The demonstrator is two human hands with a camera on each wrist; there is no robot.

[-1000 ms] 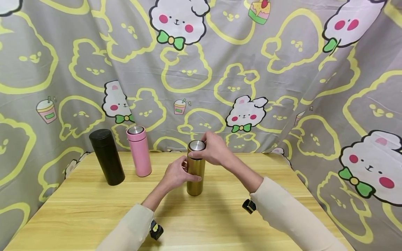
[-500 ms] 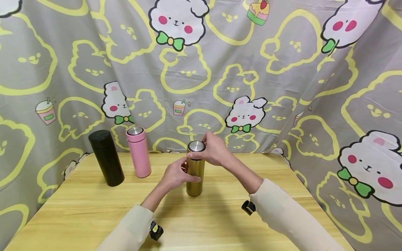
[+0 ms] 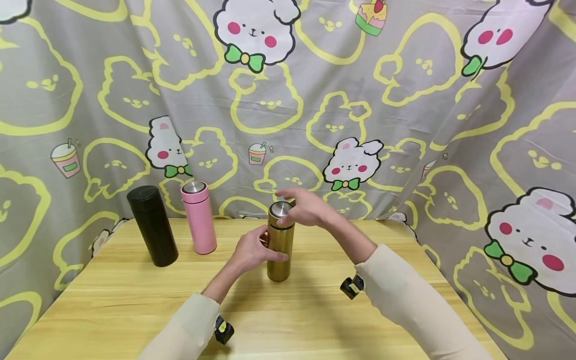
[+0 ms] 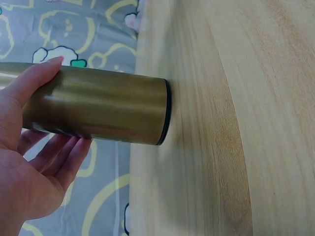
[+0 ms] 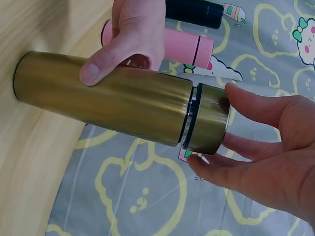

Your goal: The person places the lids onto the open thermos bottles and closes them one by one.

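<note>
A gold thermos bottle [image 3: 280, 250] stands upright on the wooden table. My left hand [image 3: 253, 250] grips its body, thumb across the near side and fingers behind. At the bottle's top is a gold lid [image 5: 209, 120] with a silver disc on its end. A narrow gap with a dark band and a metal ring shows between lid and body in the right wrist view. My right hand [image 3: 308, 207] is spread loosely about the lid, its thumb at the rim and one finger stretched out above it. The left wrist view shows the bottle's black-edged base [image 4: 165, 113] at the table.
Left of the gold bottle stand a pink thermos bottle [image 3: 200, 220] and a black one [image 3: 154, 227]. Behind the table [image 3: 135, 310] hangs a grey patterned cloth [image 3: 270, 170]. Each wrist carries a small black camera.
My right hand's fingers have loosened from the lid; one finger has lifted and straightened above it, and the wrist has shifted slightly. The left hand and the bottle have kept their places.
</note>
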